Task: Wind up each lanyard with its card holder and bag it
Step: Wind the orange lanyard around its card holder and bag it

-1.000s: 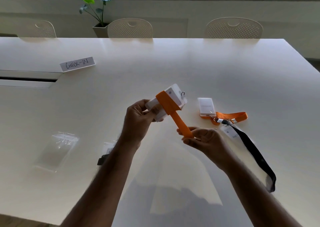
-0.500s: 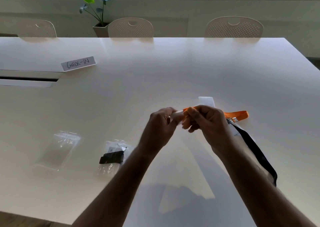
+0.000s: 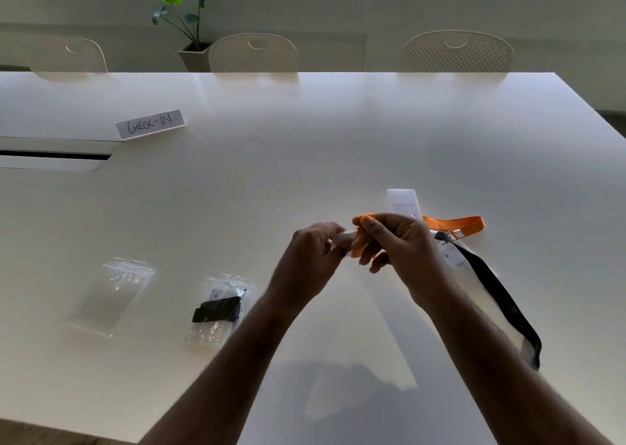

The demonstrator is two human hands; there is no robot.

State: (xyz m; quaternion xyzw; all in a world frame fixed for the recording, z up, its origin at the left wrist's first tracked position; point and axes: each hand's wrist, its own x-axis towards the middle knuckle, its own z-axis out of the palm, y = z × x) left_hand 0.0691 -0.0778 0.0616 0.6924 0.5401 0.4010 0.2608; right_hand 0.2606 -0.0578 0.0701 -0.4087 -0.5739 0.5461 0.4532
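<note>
Head view: white table (image 3: 338,132), both hands raised over its near middle. Largest loose item is the black lanyard (image 3: 501,295) lying unwound at the right, its clear holder (image 3: 454,261) by the right wrist — not started. Next, an empty bag (image 3: 111,292) lies flat at the left, ready for use. Beside it a filled bag (image 3: 220,305) holds a wound black lanyard with its holder — one set done, though whether it is sealed can't be told. Behind the hands a second orange lanyard (image 3: 457,222) sits folded on the table, clipped to a white holder (image 3: 402,202) — not wound, not bagged. In hand: left hand (image 3: 311,258) pinches one end of a pale holder (image 3: 342,239), fingers curled round it; right hand (image 3: 399,241) has thumb and fingers curled over the orange strap (image 3: 359,241) bunched on that holder, lower fingers loosely bent. How many turns are on, and whether any tail hangs free, is hidden by the hands. Judgement: winding of this set looks near its end, bagging is next; roughly one of four sets finished, two on the table untouched. Only one empty bag is in sight — more may be needed.
</note>
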